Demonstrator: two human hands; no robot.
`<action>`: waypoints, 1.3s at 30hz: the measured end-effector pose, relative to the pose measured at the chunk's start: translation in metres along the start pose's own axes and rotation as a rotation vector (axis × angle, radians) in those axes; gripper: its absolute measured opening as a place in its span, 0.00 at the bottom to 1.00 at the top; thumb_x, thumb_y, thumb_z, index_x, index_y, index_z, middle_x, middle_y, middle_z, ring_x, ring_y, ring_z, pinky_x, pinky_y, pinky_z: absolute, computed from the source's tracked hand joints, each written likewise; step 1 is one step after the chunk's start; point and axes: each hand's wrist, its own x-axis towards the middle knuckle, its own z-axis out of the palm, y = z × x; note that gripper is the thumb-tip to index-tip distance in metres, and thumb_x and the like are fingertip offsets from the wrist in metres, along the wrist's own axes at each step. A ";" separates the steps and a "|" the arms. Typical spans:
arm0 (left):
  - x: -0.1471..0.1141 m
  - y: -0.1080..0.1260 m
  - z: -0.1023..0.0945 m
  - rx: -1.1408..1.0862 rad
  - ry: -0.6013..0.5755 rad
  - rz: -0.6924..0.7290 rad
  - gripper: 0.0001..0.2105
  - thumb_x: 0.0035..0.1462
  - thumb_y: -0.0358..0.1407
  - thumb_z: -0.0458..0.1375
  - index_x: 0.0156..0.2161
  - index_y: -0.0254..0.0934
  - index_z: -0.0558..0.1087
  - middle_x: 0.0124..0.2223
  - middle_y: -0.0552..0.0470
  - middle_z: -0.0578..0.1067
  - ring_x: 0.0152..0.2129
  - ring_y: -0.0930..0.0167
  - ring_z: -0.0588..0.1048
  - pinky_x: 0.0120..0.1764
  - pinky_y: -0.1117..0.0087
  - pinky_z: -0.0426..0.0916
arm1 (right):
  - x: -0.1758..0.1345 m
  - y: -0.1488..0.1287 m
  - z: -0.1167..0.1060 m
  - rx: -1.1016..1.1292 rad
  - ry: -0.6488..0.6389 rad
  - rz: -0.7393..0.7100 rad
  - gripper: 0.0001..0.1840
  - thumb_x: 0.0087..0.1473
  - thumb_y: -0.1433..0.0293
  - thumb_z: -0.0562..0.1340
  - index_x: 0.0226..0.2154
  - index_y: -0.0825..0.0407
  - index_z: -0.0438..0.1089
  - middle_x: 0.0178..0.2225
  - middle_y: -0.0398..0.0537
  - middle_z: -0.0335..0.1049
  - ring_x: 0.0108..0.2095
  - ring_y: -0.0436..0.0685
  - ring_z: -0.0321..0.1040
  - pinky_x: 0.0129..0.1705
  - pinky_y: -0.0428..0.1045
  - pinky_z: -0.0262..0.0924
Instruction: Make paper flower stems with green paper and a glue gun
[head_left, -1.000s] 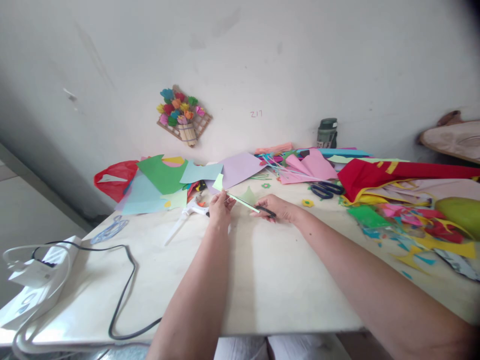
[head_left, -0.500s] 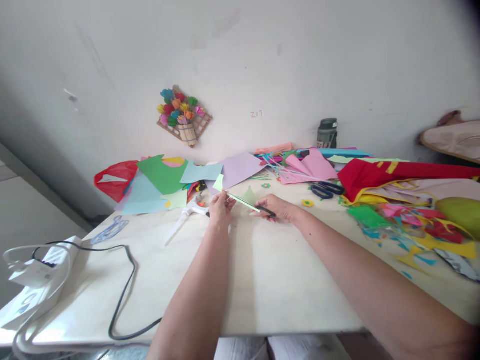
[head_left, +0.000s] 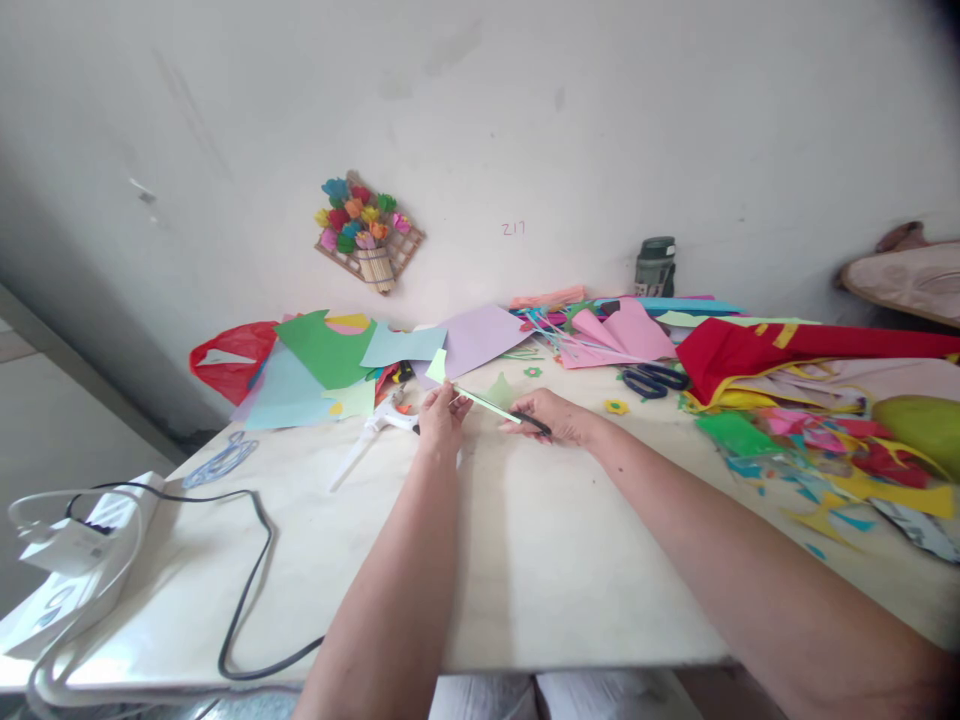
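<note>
My left hand pinches a small piece of light green paper above the middle of the table. One part of the paper stands up past the fingertips, and a narrow strip reaches toward the right. My right hand is closed around a pair of scissors with black handles. Their blades point left along the paper strip; whether they are parted is too small to tell. A white glue gun lies just left of my left hand. Behind the hands rests another pale green scrap.
Coloured paper sheets lie along the wall. Dark-handled scissors and a yellow paper flower sit right of my hands. Scraps cover the right side. A black cable runs from a power strip at left.
</note>
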 end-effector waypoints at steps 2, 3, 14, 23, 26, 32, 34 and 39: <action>0.000 0.000 0.000 -0.005 -0.004 -0.001 0.07 0.43 0.32 0.60 0.26 0.34 0.64 0.20 0.58 0.67 0.16 0.79 0.69 0.26 0.74 0.67 | 0.000 -0.001 0.000 -0.008 0.004 0.000 0.14 0.35 0.63 0.64 0.21 0.57 0.64 0.10 0.34 0.53 0.09 0.41 0.46 0.10 0.40 0.41; 0.001 0.000 -0.001 -0.007 -0.005 -0.002 0.07 0.43 0.32 0.60 0.25 0.34 0.64 0.20 0.58 0.67 0.16 0.79 0.69 0.26 0.74 0.67 | -0.001 -0.001 0.000 -0.013 0.005 0.001 0.14 0.35 0.63 0.64 0.21 0.57 0.64 0.10 0.34 0.53 0.09 0.41 0.46 0.10 0.40 0.41; -0.001 0.001 0.001 -0.010 -0.006 -0.004 0.08 0.42 0.32 0.60 0.26 0.34 0.64 0.20 0.58 0.67 0.16 0.79 0.68 0.26 0.74 0.67 | 0.001 0.001 -0.001 -0.079 0.004 -0.005 0.15 0.35 0.62 0.64 0.22 0.57 0.65 0.10 0.34 0.54 0.09 0.41 0.48 0.10 0.40 0.44; 0.002 -0.002 -0.002 -0.001 -0.056 -0.006 0.08 0.41 0.32 0.61 0.26 0.33 0.65 0.22 0.57 0.69 0.17 0.78 0.69 0.27 0.74 0.67 | -0.001 -0.004 -0.001 -0.024 -0.034 0.095 0.14 0.35 0.63 0.64 0.23 0.56 0.64 0.10 0.34 0.57 0.09 0.42 0.51 0.09 0.40 0.47; 0.001 -0.003 -0.002 0.010 -0.090 -0.015 0.08 0.41 0.33 0.61 0.26 0.33 0.66 0.22 0.55 0.70 0.18 0.77 0.70 0.27 0.74 0.67 | 0.001 -0.001 -0.002 0.001 -0.037 0.098 0.12 0.36 0.65 0.64 0.23 0.56 0.64 0.10 0.35 0.57 0.09 0.42 0.51 0.09 0.40 0.48; -0.001 -0.003 -0.002 0.021 -0.107 -0.025 0.08 0.41 0.33 0.61 0.27 0.33 0.66 0.24 0.54 0.71 0.19 0.77 0.71 0.28 0.73 0.68 | 0.001 0.002 -0.007 0.108 -0.020 0.039 0.12 0.38 0.67 0.61 0.27 0.58 0.65 0.11 0.36 0.58 0.11 0.43 0.53 0.10 0.40 0.50; -0.001 -0.003 -0.002 0.037 -0.092 -0.025 0.08 0.42 0.34 0.61 0.27 0.33 0.66 0.25 0.53 0.72 0.20 0.77 0.71 0.27 0.73 0.68 | -0.001 0.000 -0.008 0.140 0.001 0.013 0.13 0.37 0.66 0.62 0.27 0.58 0.65 0.11 0.36 0.58 0.11 0.43 0.53 0.10 0.40 0.50; -0.002 -0.002 -0.001 0.070 -0.084 -0.050 0.07 0.45 0.34 0.58 0.28 0.34 0.65 0.28 0.48 0.74 0.23 0.72 0.74 0.27 0.71 0.68 | -0.006 -0.007 -0.011 0.261 0.118 -0.043 0.14 0.38 0.63 0.62 0.25 0.57 0.63 0.12 0.37 0.59 0.11 0.43 0.53 0.11 0.40 0.48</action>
